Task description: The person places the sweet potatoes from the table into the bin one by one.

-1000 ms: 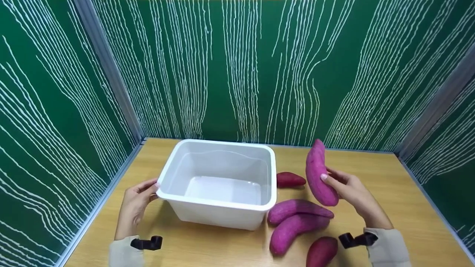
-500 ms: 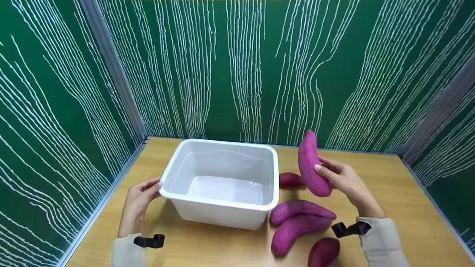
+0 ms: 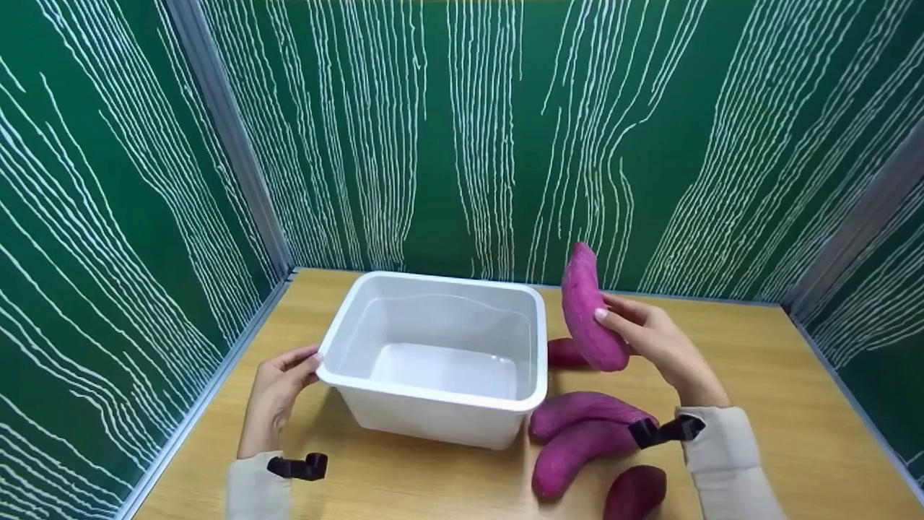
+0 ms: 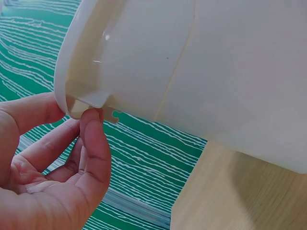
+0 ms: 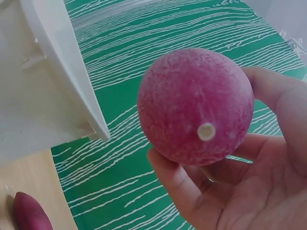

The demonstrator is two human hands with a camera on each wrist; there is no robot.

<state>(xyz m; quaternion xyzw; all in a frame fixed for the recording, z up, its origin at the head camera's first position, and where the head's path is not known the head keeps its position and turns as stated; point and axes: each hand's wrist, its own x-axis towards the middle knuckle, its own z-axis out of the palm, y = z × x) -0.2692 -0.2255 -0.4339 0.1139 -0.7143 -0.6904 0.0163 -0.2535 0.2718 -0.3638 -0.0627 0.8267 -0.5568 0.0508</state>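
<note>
My left hand (image 3: 278, 393) pinches the left rim of a white plastic bin (image 3: 433, 426), whose inside holds nothing. In the left wrist view, the thumb and fingers (image 4: 96, 148) meet at the bin's rim corner. Just right of the bin, my right hand (image 3: 657, 343) grips a long, curved purple sweet potato (image 3: 590, 318) in the air, tilted with its narrow end up. The right wrist view shows its rounded end (image 5: 192, 105) close up, with thumb and fingers around it. Two similar purple sweet potatoes (image 3: 577, 455) (image 3: 588, 408) lie side by side below.
A dark red sweet potato (image 3: 567, 352) lies beside the bin's right wall, partly hidden by the bin and the held one. Another dark red one (image 3: 635, 491) lies near the front. Green panels with white wavy lines (image 3: 476, 144) enclose the wooden table (image 3: 404, 484) at back and sides.
My right hand has carried the purple sweet potato up and left, nearer the bin. The left hand keeps its hold on the rim. The head view has shifted slightly.
</note>
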